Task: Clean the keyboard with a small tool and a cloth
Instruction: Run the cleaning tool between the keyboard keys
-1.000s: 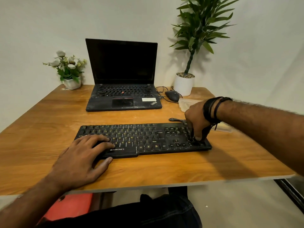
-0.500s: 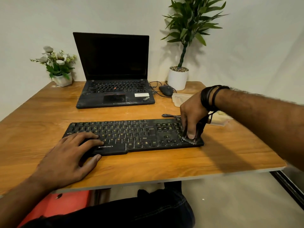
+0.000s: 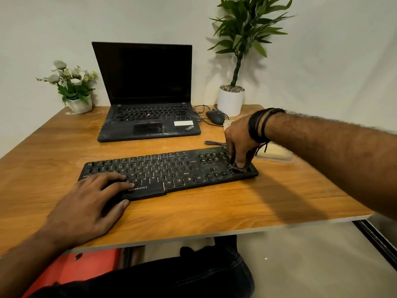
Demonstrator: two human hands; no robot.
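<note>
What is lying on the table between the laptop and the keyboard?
In the head view, the strip of table between the laptop and the keyboard is bare wood; nothing lies there.

Left hand (image 3: 90, 203) lay flat, palm down, fingers spread and relaxed. Right hand (image 3: 239, 143) pointed downward, wrist raised, fingers curled, fingertips pressing below.

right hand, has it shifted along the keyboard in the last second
No. The right hand, pinching a small tool, stays at the right end of the keyboard, near its front corner; only the camera view shifted.
</note>
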